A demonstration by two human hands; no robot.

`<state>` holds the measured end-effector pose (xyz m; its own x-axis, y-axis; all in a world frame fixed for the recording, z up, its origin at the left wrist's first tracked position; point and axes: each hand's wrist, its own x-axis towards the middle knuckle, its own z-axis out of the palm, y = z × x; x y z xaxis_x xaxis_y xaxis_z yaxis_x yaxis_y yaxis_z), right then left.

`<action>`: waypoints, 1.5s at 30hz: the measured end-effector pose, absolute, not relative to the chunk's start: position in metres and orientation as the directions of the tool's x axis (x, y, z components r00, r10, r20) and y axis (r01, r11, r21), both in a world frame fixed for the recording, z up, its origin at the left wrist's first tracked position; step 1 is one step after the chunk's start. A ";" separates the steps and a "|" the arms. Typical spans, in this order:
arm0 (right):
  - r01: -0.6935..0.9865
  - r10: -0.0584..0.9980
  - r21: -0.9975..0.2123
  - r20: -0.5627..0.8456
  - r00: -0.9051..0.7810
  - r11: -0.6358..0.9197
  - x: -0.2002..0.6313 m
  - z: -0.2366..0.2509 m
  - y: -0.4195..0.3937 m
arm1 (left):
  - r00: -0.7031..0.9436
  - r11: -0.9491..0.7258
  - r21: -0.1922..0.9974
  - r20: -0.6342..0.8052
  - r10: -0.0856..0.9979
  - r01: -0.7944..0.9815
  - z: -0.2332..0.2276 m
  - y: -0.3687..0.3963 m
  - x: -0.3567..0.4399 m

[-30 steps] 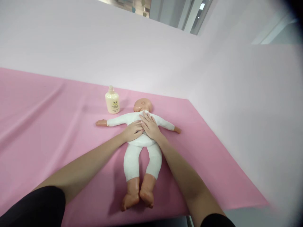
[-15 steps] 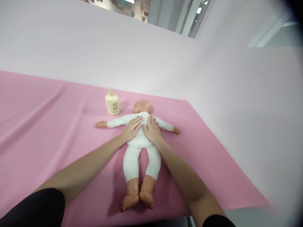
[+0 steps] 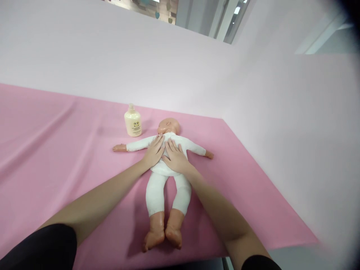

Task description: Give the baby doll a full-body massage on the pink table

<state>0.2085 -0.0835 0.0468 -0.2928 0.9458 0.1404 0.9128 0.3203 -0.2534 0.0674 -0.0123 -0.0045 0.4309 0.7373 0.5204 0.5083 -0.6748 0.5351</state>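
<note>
Nearest the camera, two bare forearms with black sleeves at the elbows reach forward over a pink sheet [image 3: 56, 150]. Between the forearms lie the bare feet and white-trousered legs of a baby doll [image 3: 165, 176], which lies face up, its arms spread wide to either side. It wears a white one-piece suit, with tan plastic showing at the feet, the small hands and the bald head. The left hand [image 3: 153, 152] and the right hand [image 3: 174, 157] both rest flat and open on the doll's chest, side by side and just touching, fingers pointing toward its head; neither one grips anything. Beyond the left hand, just past the doll's outstretched arm and beside its head, stands a cream bottle [image 3: 133, 120] with a pump top. Its contents cannot be seen. It carries a yellowish label with dark print too small to read. Behind everything rises a plain pale wall [image 3: 112, 56].
</note>
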 end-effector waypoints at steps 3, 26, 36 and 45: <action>0.834 0.887 -0.302 0.168 -0.430 0.462 0.215 0.047 -0.078 | 0.426 -0.686 0.535 0.539 0.727 0.494 -0.006 -0.012 0.067; 0.287 0.848 -0.916 0.096 -0.521 0.280 0.238 0.056 -0.071 | 0.429 -0.639 0.525 0.475 0.768 0.562 -0.001 -0.013 0.066; 0.481 0.926 -0.831 0.103 -0.364 0.281 0.242 0.047 -0.068 | 0.430 -0.624 0.496 0.456 0.779 0.604 0.002 -0.015 0.068; 0.887 0.872 -0.363 0.482 -0.083 0.285 0.247 0.032 -0.058 | 0.434 -0.625 0.467 0.457 0.776 0.626 0.004 -0.018 0.068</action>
